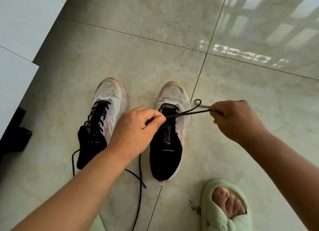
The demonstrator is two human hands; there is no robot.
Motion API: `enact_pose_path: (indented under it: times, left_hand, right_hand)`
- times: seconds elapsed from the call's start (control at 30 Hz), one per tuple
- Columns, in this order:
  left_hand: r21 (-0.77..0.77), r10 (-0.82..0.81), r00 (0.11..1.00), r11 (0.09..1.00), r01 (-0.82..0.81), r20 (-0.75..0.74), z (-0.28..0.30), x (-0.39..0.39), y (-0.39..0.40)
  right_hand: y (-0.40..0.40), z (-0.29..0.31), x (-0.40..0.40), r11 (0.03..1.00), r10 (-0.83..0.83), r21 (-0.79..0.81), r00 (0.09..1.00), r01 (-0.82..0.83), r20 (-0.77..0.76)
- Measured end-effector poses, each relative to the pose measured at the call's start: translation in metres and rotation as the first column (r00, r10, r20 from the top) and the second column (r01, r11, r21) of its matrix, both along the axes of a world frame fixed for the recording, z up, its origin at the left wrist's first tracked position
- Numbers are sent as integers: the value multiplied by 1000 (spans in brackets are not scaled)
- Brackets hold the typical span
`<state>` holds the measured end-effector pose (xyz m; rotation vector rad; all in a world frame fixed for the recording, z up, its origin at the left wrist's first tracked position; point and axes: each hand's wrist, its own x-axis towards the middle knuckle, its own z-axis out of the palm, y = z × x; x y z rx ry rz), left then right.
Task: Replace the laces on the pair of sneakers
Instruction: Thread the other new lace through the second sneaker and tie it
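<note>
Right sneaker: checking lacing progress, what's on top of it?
Over the right sneaker, a black lace stretches between the left hand and right hand. The left hand hides some eyelets.

Two white mesh sneakers with black collars and tongues stand side by side on the floor, toes pointing away. The left sneaker [101, 120] is fully laced, its black lace ends [140, 177] trailing loose on the tiles. The right sneaker [170, 132] has a thin black lace [191, 113] threaded only through the eyelets nearest the toe, stretched taut off to the right.

Green slipper [217, 215], dark object [15, 137], tiled floor [138, 40]
</note>
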<state>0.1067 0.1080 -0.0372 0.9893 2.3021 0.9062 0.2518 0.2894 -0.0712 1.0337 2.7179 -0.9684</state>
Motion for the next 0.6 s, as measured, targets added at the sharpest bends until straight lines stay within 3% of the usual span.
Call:
enact_pose_path:
  times: [0.07, 0.1, 0.2, 0.27, 0.33, 0.4, 0.5, 0.6]
  left_hand:
    - [-2, 3, 1000, 1000, -3, -17, -1, 2, 0]
    - [-3, 7, 1000, 1000, -7, -25, -1, 4, 1]
    - [1, 22, 999, 1000, -22, -33, -1, 11, 7]
    - [12, 30, 998, 999, -30, -49, -2, 13, 12]
    - [22, 46, 997, 999, -45, -66, -3, 14, 16]
    - [23, 36, 997, 999, -35, -69, -5, 15, 16]
    - [-7, -11, 995, 1000, 10, -95, -10, 14, 13]
    - [-106, -44, 974, 994, 21, -224, -21, 11, 10]
  right_hand:
    - [-3, 1, -1, 999, 21, 36, 998, -23, 57]
    - [-7, 4, -3, 996, 68, 52, 998, -69, 13]
    - [-26, 18, -11, 964, 259, 0, 933, -268, -251]
    - [-39, 19, -14, 942, 257, -111, 894, -317, -367]
    - [-48, 16, -17, 934, 131, -258, 909, -247, -397]
    - [-52, 12, -16, 937, 27, -307, 911, -167, -412]
    - [-51, 4, -12, 978, -18, -195, 910, -70, -414]
    - [-43, -5, -9, 989, -117, -126, 939, 80, -323]
